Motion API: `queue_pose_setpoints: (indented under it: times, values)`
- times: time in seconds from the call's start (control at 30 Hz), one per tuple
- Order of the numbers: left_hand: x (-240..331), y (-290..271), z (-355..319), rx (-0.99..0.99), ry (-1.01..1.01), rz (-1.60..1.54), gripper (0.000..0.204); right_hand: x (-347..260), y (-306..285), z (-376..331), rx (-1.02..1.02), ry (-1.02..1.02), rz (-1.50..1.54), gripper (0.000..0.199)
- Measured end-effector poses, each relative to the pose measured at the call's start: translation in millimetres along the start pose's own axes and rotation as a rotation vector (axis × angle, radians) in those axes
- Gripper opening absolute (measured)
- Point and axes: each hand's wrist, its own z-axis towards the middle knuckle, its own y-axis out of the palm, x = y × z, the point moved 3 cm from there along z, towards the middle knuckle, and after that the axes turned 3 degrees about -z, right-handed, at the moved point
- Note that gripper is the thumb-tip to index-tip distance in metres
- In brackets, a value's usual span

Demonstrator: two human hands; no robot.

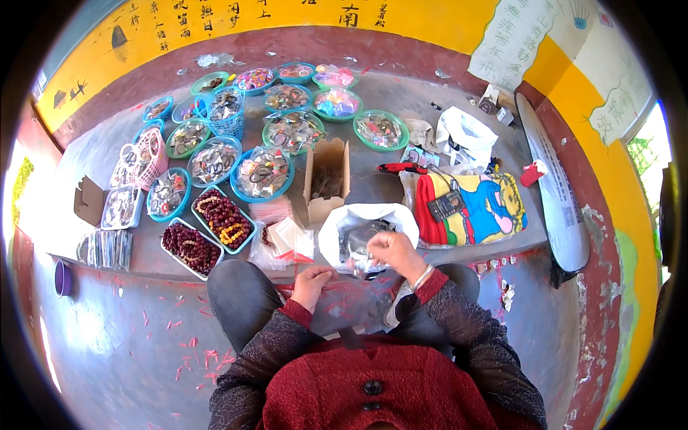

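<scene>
Closest in, two dark knees [240,294], and there's the left hand [312,287] between them, near the bag, fingers curled and thumb drawn in; whether that grip has anything, I can't tell. Across to the right hand [395,254], a pale bracelet [424,276] at its wrist! It's over the near side of the white bag [331,233], fingers bent, clear packets [356,240] right below; whether the grip is on one, too small to call. The bag stands wide-mouthed at the front of the worktop [365,179], just before the person.

To its left, flat sleeves [290,236], then two trays heaped with dark red beads [192,247]. To its right, a bright folded blanket [476,208]. Just behind the bag, an open carton [328,209]. Farther back, it's baskets [292,175] galore, blue, green and pink, and beyond them the yellow-and-maroon wall [287,43].
</scene>
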Motion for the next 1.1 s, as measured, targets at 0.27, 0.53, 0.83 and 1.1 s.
queue_pose_setpoints:
  times: [0.27,0.53,0.83,1.1]
  values:
    - [-21.4,-7.0,16.5,-0.068,-0.023,0.124,0.014,-47.4,-19.4,109.9,0.342,-0.173,0.239,0.017]
    - [-15.4,-5.4,13.9,-0.066,-0.031,0.132,0.017,-0.5,5.9,111.5,0.1,0.152,0.211,0.022]
    - [-33.1,-9.2,24.1,-0.046,-0.098,-0.01,0.017,45.2,15.9,-13.0,-0.362,0.159,-0.138,0.026]
    - [-49.7,-12.5,63.8,0.261,-0.276,-0.245,0.014,53.9,38.0,-35.6,-0.311,-0.238,-0.493,0.025]
